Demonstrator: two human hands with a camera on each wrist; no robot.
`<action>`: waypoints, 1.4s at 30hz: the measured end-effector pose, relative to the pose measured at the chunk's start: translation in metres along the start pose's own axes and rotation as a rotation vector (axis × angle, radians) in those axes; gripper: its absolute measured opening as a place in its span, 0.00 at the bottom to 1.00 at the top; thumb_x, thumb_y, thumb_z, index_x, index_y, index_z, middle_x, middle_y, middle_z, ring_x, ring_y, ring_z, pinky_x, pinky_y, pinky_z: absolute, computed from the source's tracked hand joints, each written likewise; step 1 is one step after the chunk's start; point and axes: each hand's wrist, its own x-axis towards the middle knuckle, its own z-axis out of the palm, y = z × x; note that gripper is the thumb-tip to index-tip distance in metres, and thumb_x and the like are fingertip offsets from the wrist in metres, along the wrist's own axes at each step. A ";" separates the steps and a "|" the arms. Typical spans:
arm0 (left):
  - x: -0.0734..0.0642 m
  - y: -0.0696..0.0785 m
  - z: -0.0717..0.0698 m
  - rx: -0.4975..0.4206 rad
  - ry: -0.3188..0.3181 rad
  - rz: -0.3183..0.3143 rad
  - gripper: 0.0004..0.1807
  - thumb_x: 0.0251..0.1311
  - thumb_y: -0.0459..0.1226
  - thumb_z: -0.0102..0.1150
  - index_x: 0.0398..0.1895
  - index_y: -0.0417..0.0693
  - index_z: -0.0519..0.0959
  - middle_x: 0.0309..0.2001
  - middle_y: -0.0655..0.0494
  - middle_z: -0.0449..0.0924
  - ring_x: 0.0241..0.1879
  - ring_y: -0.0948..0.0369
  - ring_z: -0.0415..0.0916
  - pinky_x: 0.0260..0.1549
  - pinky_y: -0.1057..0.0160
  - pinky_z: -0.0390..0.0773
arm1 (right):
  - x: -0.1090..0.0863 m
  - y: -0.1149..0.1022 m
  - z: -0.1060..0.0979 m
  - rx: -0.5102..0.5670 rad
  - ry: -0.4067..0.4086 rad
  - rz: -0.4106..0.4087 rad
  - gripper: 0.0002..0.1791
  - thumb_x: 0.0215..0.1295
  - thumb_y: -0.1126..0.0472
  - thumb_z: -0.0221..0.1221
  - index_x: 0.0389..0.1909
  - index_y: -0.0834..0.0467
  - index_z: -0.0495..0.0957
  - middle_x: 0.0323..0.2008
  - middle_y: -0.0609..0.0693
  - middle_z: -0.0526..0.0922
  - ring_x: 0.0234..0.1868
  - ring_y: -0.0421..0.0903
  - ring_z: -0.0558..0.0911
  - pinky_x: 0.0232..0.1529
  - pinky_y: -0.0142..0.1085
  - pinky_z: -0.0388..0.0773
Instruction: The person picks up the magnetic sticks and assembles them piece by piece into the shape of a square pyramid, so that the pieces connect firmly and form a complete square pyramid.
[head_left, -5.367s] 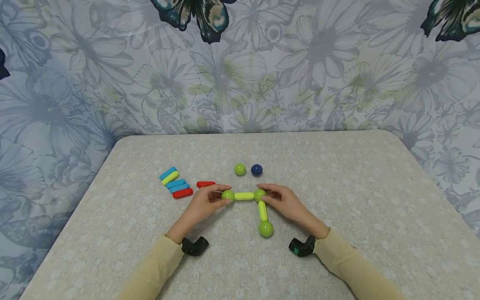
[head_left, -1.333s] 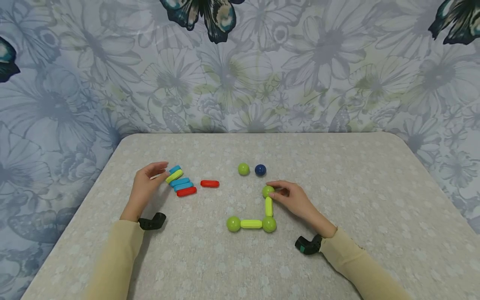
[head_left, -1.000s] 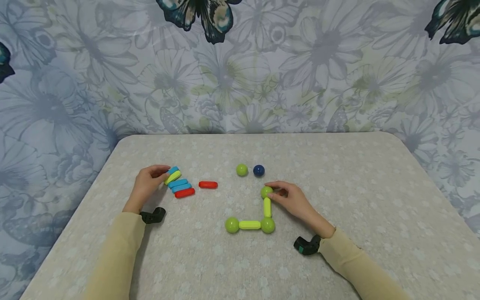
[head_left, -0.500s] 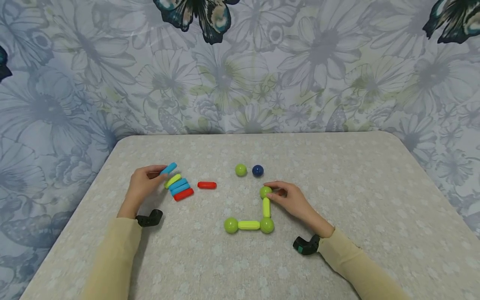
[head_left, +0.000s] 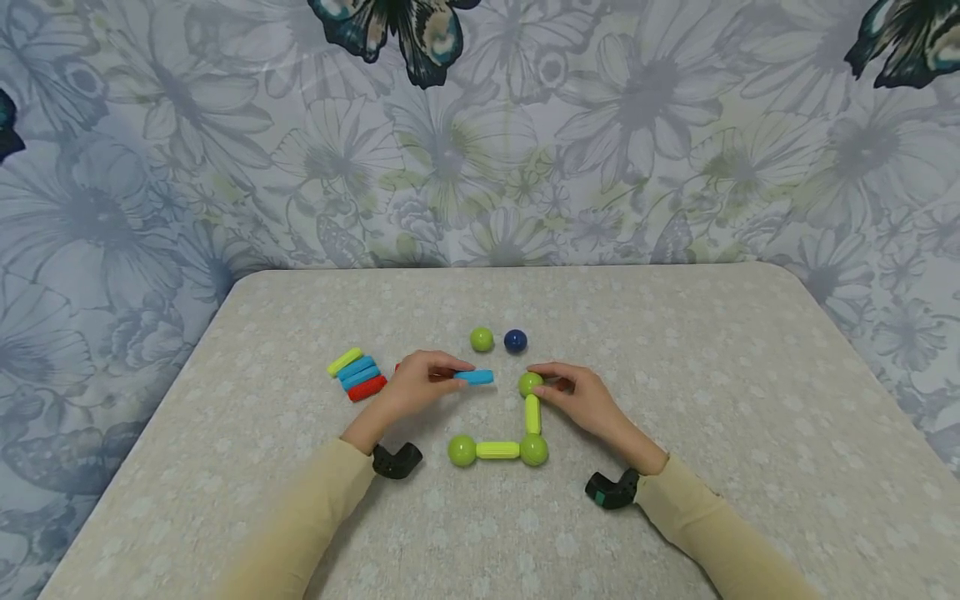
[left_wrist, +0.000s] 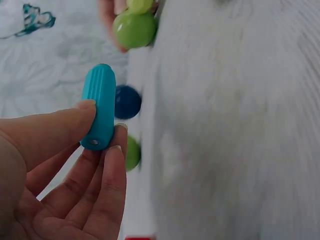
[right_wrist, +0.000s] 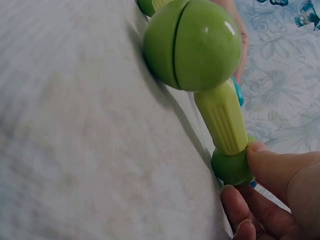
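Note:
Between thumb and fingers, my left hand pinches a blue magnetic rod, raised off the table in the left wrist view, its ribbed side and round end dot showing. My right hand grips the far green ball of an L-shaped build. From that ball a yellow-green rod runs to the corner ball. A second yellow-green rod leads left to the end ball. The blue rod points at the gripped ball, with a gap between them.
Behind the hands sit a loose green ball and a dark blue ball. Left of them lies a row of yellow-green, blue and red rods. One red rod is mostly hidden behind the left hand. A patterned wall backs the table.
The left hand let go of the build, went to the rod row, took a blue rod and brought it right. The L-shape was turned; the right hand stays on its ball.

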 end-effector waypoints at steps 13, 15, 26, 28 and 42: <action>0.017 -0.003 0.028 -0.030 -0.040 0.019 0.13 0.56 0.29 0.63 0.46 0.40 0.82 0.43 0.52 0.81 0.41 0.61 0.78 0.41 0.65 0.77 | 0.001 0.001 0.003 0.027 -0.025 -0.021 0.18 0.61 0.60 0.62 0.52 0.58 0.79 0.48 0.50 0.80 0.34 0.43 0.76 0.36 0.38 0.74; 0.017 -0.003 0.028 -0.035 -0.038 0.013 0.13 0.56 0.29 0.63 0.46 0.41 0.82 0.43 0.52 0.81 0.41 0.61 0.78 0.40 0.65 0.77 | 0.001 0.001 0.003 0.030 -0.028 -0.025 0.18 0.61 0.60 0.62 0.52 0.58 0.79 0.47 0.50 0.80 0.34 0.43 0.76 0.35 0.38 0.74; 0.016 -0.005 0.028 -0.070 -0.060 -0.027 0.14 0.57 0.30 0.63 0.47 0.42 0.82 0.45 0.53 0.81 0.42 0.61 0.77 0.42 0.63 0.77 | 0.002 0.002 0.004 0.040 -0.014 -0.027 0.18 0.60 0.59 0.63 0.51 0.58 0.80 0.42 0.48 0.81 0.29 0.44 0.74 0.30 0.35 0.71; 0.015 -0.004 0.028 -0.076 -0.061 -0.033 0.14 0.57 0.30 0.63 0.47 0.42 0.82 0.45 0.53 0.81 0.42 0.61 0.77 0.42 0.63 0.77 | 0.002 0.003 0.005 0.041 -0.011 -0.026 0.17 0.60 0.59 0.63 0.51 0.58 0.80 0.41 0.48 0.81 0.29 0.44 0.74 0.29 0.35 0.71; 0.028 -0.004 0.003 -0.190 0.146 -0.028 0.19 0.60 0.31 0.60 0.56 0.39 0.75 0.54 0.48 0.74 0.52 0.55 0.72 0.51 0.59 0.72 | 0.000 0.003 0.005 0.023 -0.012 -0.015 0.18 0.60 0.59 0.63 0.51 0.57 0.80 0.41 0.46 0.81 0.29 0.43 0.73 0.29 0.35 0.71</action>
